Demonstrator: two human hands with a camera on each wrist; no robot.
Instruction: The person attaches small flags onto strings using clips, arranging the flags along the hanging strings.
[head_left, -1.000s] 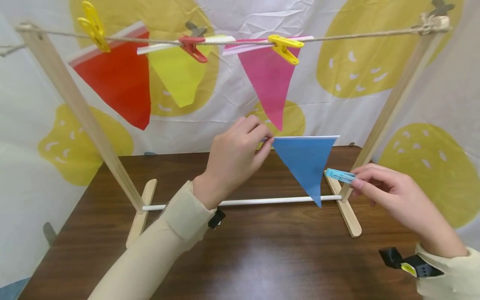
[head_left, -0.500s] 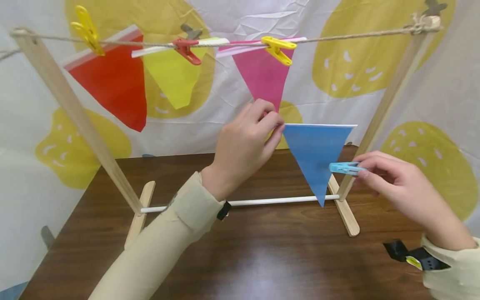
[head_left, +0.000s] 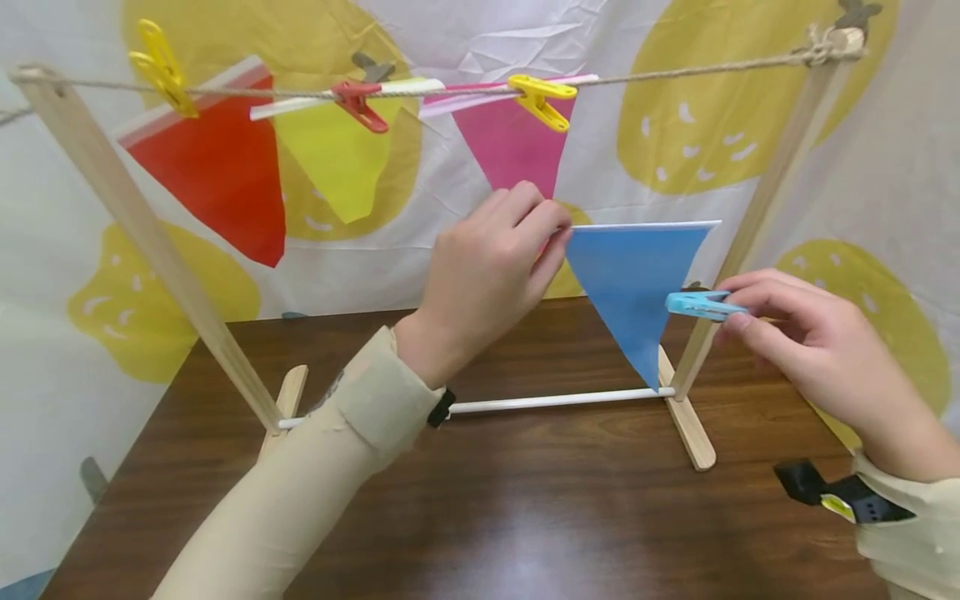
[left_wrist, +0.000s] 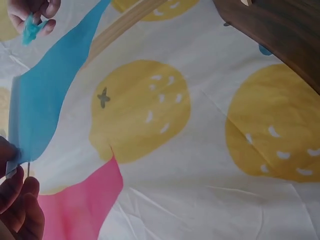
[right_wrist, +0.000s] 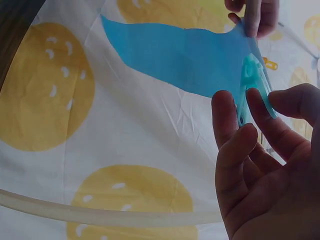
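Note:
My left hand (head_left: 491, 271) pinches the top left corner of a blue triangular pennant (head_left: 633, 279), which hangs point down below the twine (head_left: 697, 70). In the left wrist view its fingertips hold the pennant's pale top edge. To the right of the pennant, my right hand (head_left: 817, 342) holds a light blue clothespin (head_left: 701, 305) between thumb and fingers, its tip pointing left. The right wrist view shows the clothespin (right_wrist: 251, 87) with fingers at its handle ends. Red (head_left: 217, 167), yellow (head_left: 341, 158) and pink (head_left: 510, 137) pennants hang from the twine.
Yellow (head_left: 163, 68), red (head_left: 360, 105) and second yellow (head_left: 543, 102) clothespins grip the twine. It runs between a left wooden post (head_left: 150, 242) and a right wooden post (head_left: 772, 200), joined low by a white rod (head_left: 555, 402). The frame stands on a brown table (head_left: 510, 500) before a patterned cloth (head_left: 922, 100).
My left hand has risen with the blue pennant, its top edge now nearer the twine. My right hand has moved up and slightly right with the clothespin. The head view has shifted slightly.

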